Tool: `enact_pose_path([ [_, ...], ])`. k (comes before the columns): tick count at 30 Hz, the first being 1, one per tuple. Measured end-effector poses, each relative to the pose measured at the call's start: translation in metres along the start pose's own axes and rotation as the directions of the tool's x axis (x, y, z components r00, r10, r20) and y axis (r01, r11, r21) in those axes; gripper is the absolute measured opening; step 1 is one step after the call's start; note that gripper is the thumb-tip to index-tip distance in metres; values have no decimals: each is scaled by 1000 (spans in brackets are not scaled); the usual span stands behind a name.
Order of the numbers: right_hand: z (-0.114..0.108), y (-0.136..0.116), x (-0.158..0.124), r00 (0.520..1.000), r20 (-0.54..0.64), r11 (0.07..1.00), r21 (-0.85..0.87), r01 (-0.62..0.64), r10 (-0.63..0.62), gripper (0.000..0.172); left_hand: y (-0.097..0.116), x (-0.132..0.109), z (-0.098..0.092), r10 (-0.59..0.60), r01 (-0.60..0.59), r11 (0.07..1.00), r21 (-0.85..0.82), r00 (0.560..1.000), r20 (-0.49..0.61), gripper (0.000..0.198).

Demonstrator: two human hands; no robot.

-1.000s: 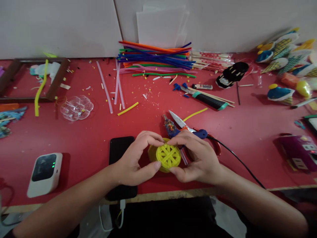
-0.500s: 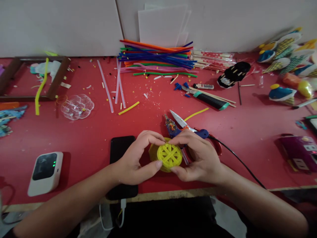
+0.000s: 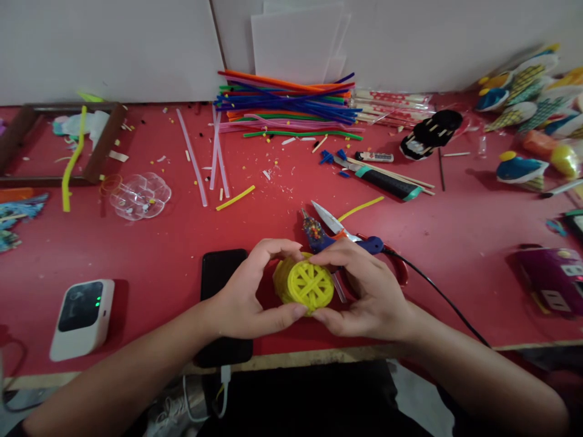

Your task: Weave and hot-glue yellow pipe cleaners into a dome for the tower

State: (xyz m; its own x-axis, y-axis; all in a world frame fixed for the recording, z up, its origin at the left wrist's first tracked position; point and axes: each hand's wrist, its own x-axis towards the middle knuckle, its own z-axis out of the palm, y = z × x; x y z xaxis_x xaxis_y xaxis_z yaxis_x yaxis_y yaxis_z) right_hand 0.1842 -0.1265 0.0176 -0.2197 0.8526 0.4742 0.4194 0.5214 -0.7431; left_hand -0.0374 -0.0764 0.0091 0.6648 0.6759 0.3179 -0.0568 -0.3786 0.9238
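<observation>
Between my two hands is a small round yellow piece made of pipe cleaners [image 3: 311, 285], its face crossed by spoke-like strips. My left hand [image 3: 259, 291] curls around its left side, thumb at the lower edge and fingertips at the top. From the other side my right hand [image 3: 364, 288] pinches it, with thumb low and index finger above. Just beyond the right hand lie a glue gun [image 3: 319, 233] with a bead-speckled nozzle and scissors [image 3: 332, 220] with open blades, partly covered by that hand. A black phone [image 3: 223, 273] lies beneath my left wrist.
Bundled coloured pipe cleaners [image 3: 286, 103] lie at the back. A utility knife [image 3: 389, 182] rests right of centre. Farther left are a clear flower-shaped tray [image 3: 141, 195], a brown frame [image 3: 102, 145] and a white device [image 3: 82, 318]. A black cable [image 3: 437, 294] runs right.
My left thumb has shifted slightly right and down along the edge of the yellow piece. Both hands still hold it; the whole view has moved a little.
</observation>
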Motion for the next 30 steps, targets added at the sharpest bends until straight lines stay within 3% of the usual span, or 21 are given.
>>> enact_pose_path([
  [10,-5,-1,1,999,37,1000,-13,14,-13,52,1,2,-2,7,-5,998,62,1000,-24,67],
  [16,-8,-1,1,997,46,998,-12,65,-65,49,4,6,-8,26,-31,976,214,999,28,78],
  [21,-9,-2,2,993,59,995,0,99,-98,46,6,10,-8,47,-64,956,287,997,67,67],
  [24,-9,-2,3,994,42,994,29,103,-104,40,5,11,-7,83,-99,955,280,994,69,61],
  [30,-7,-1,3,993,22,991,70,116,-118,32,2,3,-4,64,-67,993,95,998,29,87],
])
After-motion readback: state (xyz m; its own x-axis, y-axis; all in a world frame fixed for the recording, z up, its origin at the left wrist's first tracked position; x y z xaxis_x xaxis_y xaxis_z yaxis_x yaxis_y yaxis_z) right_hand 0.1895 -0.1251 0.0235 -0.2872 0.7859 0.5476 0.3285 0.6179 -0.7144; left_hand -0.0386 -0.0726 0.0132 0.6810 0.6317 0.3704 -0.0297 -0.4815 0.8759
